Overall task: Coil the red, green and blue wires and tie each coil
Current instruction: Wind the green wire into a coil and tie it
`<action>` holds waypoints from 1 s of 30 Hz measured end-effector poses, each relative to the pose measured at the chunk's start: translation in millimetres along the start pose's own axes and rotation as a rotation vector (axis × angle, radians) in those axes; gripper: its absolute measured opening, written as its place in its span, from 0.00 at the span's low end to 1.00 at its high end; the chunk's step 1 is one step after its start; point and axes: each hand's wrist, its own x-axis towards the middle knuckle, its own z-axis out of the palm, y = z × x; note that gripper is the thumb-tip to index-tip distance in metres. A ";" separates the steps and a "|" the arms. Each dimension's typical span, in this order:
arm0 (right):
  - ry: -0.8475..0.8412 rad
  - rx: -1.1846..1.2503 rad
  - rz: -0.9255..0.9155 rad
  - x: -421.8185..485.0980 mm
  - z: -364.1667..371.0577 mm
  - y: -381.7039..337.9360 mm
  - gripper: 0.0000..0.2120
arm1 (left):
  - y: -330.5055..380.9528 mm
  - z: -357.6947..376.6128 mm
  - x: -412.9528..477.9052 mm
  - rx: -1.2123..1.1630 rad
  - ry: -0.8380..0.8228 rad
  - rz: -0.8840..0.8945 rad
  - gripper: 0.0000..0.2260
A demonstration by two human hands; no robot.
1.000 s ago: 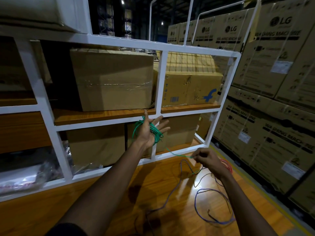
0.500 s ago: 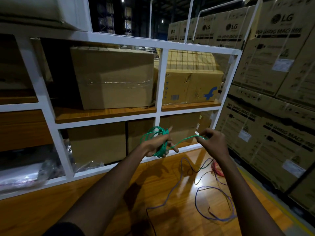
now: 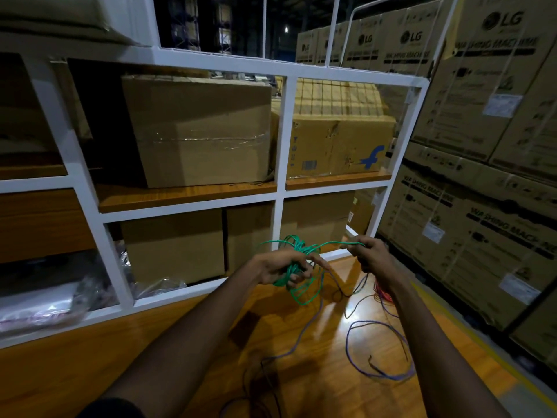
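My left hand grips a bundle of green wire whose loops hang below and stick up above the fingers. A free strand of the same green wire runs up and right to my right hand, which pinches it near its end. The blue wire lies in loose curves on the wooden surface under my right forearm. A small part of the red wire shows on the surface just left of my right wrist; the rest is hidden by the arm.
A white-framed shelf holding cardboard boxes stands directly behind my hands. Stacked washing machine cartons rise on the right. The wooden surface extends left and toward me. Plastic-wrapped items sit in the lower left shelf bay.
My left hand has turned from palm-open with the coil around it to gripping the bundle. My right hand rose from the surface, carrying the green strand up level with the left hand.
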 end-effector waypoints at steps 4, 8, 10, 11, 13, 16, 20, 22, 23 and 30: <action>0.032 0.184 0.036 -0.1 1.9 6.8 0.09 | -2.2 8.3 3.8 -0.036 -0.035 -0.043 0.14; 0.037 0.342 0.076 -5.6 -16.2 18.4 0.08 | -0.4 -0.4 -1.0 -0.231 -0.105 0.017 0.15; 0.022 0.332 0.093 -9.6 -21.6 26.9 0.03 | 2.2 -4.8 -2.7 -0.325 -0.116 0.058 0.15; 0.011 0.289 0.101 -11.1 -21.5 31.9 0.04 | 3.6 -4.5 -2.6 -0.363 -0.116 0.084 0.16; -0.006 0.151 0.104 -14.7 -14.6 39.6 0.05 | 5.2 -2.5 0.1 -0.423 -0.070 0.154 0.17; 0.029 0.075 0.054 -23.0 2.5 45.7 0.04 | 7.5 1.2 4.7 -0.502 0.109 0.254 0.18; 0.008 0.117 0.023 -34.4 16.6 45.9 0.05 | 2.8 2.7 15.6 -0.492 0.268 0.341 0.21; -0.039 0.091 0.051 -36.6 19.9 44.7 0.10 | 2.6 5.2 21.4 -0.537 0.313 0.381 0.23; -0.071 0.101 0.076 -37.0 20.4 44.2 0.14 | 3.1 6.8 23.9 -0.557 0.334 0.402 0.24; -0.202 0.130 0.088 -37.1 14.9 41.5 0.19 | 12.4 11.3 35.0 -0.677 0.374 0.458 0.24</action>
